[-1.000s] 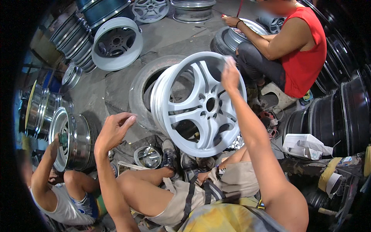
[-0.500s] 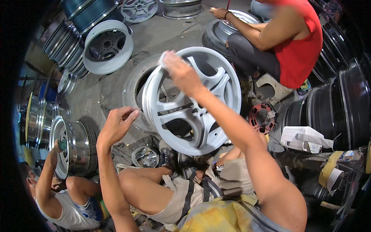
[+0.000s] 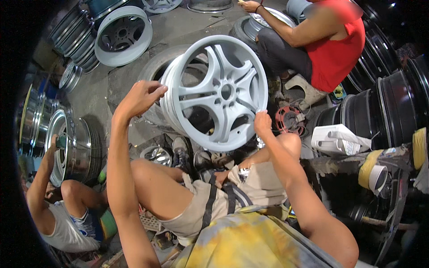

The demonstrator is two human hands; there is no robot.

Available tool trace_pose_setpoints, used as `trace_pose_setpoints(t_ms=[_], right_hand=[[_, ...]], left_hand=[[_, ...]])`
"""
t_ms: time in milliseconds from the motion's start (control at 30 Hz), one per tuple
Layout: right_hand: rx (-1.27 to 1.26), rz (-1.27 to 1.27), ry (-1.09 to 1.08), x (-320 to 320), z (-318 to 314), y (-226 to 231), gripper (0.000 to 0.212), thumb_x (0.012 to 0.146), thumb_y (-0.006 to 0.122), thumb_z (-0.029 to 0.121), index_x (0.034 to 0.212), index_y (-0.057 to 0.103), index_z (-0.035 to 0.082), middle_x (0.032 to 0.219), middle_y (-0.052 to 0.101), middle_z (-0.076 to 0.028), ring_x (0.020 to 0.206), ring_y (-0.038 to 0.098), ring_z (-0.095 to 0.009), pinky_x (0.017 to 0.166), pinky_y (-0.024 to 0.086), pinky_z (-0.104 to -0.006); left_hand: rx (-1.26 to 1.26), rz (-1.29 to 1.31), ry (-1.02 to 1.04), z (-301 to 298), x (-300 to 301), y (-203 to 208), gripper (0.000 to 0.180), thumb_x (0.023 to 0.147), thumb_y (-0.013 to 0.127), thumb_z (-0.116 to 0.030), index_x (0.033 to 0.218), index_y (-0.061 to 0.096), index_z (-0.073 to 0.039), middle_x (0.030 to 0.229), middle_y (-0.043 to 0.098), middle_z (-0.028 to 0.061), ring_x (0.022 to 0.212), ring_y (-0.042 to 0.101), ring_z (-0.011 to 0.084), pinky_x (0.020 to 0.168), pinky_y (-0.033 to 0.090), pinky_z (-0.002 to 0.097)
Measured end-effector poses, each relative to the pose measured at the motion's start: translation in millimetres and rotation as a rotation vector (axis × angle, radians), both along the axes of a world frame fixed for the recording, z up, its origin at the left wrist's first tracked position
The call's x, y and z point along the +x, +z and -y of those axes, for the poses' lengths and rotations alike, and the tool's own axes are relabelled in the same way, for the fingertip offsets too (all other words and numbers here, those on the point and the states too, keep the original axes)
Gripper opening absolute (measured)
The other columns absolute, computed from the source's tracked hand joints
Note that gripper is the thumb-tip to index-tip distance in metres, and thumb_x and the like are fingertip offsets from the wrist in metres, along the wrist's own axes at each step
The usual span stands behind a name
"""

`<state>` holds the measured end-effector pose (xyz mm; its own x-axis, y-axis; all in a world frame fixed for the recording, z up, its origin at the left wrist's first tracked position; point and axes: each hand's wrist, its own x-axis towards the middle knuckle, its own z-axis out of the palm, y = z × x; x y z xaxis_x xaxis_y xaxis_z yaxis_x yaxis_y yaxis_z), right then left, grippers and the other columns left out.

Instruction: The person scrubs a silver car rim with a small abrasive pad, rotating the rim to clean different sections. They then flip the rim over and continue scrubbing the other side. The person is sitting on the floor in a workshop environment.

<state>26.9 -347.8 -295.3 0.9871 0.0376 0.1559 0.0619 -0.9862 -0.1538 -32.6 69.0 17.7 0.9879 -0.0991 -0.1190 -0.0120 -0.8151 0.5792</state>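
A pale grey alloy wheel [image 3: 196,94] with paired spokes stands tilted in front of me, its face turned up toward me. Behind and under it lies a tyre [image 3: 148,71]. My left hand [image 3: 142,97] is beside the wheel's left barrel, fingers loosely bent and apart, holding nothing; whether the fingertips touch the metal I cannot tell. At the lower right of the wheel's lip, my right hand [image 3: 262,123] is closed against the edge. What its fingers hold, if anything, is hidden.
A person in a red top [image 3: 339,49] crouches at the far right beside another wheel [image 3: 275,17]. At the left, a person in a white top [image 3: 67,228] works on a shiny wheel [image 3: 56,167]. Stacked black rims [image 3: 357,109] and a white container [image 3: 333,138] stand at right.
My right hand has come from the wheel's upper left, where it held something white, down to the lower right edge. The left hand has risen slightly relative to the wheel, and the view has shifted.
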Motion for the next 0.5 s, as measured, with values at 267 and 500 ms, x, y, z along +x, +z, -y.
trace_pose_setpoints(t_ms=[267,500], right_hand=[[0.111,-0.299,0.16,-130.2,-98.0,76.4,0.021,0.086,0.055,0.009,0.08,0.073,0.0,0.08,0.07,-0.024,0.077,0.071,-0.041,0.073,0.058,-0.049],[0.793,-0.36,0.645,-122.2,-139.5,162.2,0.023,0.093,0.058,0.019,0.088,0.07,0.0,0.073,0.067,-0.02,0.067,0.067,-0.029,0.067,0.052,-0.0418]], left_hand=[[-0.041,-0.183,0.014,-25.3,-2.2,-42.5,0.043,0.096,0.063,-0.037,0.093,0.072,0.005,0.072,0.067,0.0095,0.065,0.061,0.0159,0.064,0.05,0.0335],[-0.088,-0.233,0.057,-21.8,1.7,-43.5,0.046,0.099,0.06,-0.042,0.092,0.072,0.002,0.075,0.066,0.0043,0.068,0.061,0.0113,0.061,0.047,0.0261]])
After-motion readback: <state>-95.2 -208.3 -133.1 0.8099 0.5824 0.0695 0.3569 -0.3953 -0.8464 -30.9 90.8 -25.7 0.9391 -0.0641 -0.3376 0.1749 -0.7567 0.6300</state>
